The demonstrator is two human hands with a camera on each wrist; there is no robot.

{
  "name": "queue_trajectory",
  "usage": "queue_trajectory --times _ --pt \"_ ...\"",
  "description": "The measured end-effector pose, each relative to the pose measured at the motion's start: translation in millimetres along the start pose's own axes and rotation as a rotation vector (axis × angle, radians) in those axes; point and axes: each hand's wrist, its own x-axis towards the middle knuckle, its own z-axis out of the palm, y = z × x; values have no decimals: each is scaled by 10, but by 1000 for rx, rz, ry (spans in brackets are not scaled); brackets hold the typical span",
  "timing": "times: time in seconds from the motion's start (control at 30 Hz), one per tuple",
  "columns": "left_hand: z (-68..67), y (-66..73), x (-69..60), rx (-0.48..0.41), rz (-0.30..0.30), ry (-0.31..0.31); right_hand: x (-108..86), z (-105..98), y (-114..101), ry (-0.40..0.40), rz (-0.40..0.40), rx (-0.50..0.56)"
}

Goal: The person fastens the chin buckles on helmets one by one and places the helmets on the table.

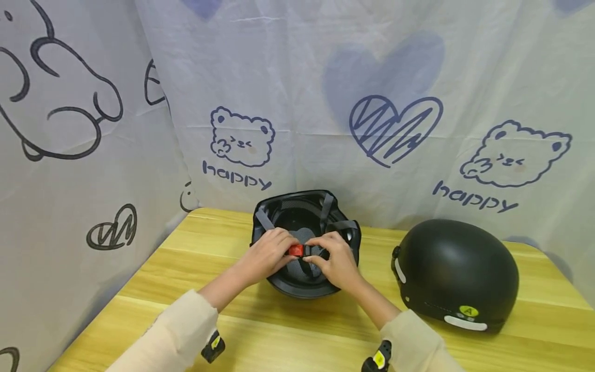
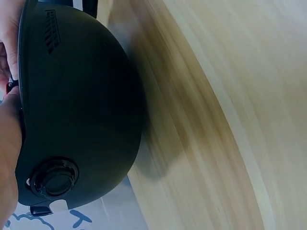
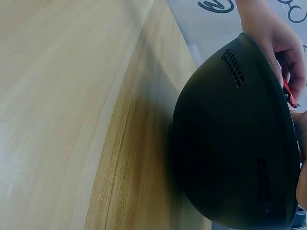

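Upturned helmet: a matte black hard-shelled helmet [image 1: 304, 292] lay opening-up on the pale yellow wood-grain table [image 1: 288, 336], near its twelve o'clock edge.
Buckle: a red plastic buckle piece [image 1: 295, 250] sat over the helmet's opening, against a black plastic buckle end [image 1: 307, 250] at its three o'clock; whether the two were latched, I could not tell.
Left hand: the left hand [image 1: 269, 251], at nine o'clock, pinched the red piece between thumb and fingers.
Right hand: the right hand [image 1: 338, 259], at three o'clock, pinched the black end, thumb below and finger above.
Dial: a round black knob [image 2: 56, 178] stood at seven o'clock on the shell in the left wrist view.
Second helmet: a matte black rounded helmet [image 1: 455, 263] rested dome-up at three o'clock, well apart from the hands, with a yellow oval sticker [image 1: 468, 311] at its five o'clock.
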Motion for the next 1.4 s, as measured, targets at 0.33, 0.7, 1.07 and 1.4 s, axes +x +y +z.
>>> queue_trajectory --times 0.33,0.7,1.07,1.4 --pt "-5 -56 -21 29 -48 27 7 -31 -42 9 21 -36" --pt "-43 -147 -11 54 -56 61 105 -163 -8 -42 41 -69" --pt "-89 -312 76 -188 -518 80 252 -425 154 13 97 -82" --pt "-79 -500 95 -347 -905 -60 341 -558 366 -44 248 -58"
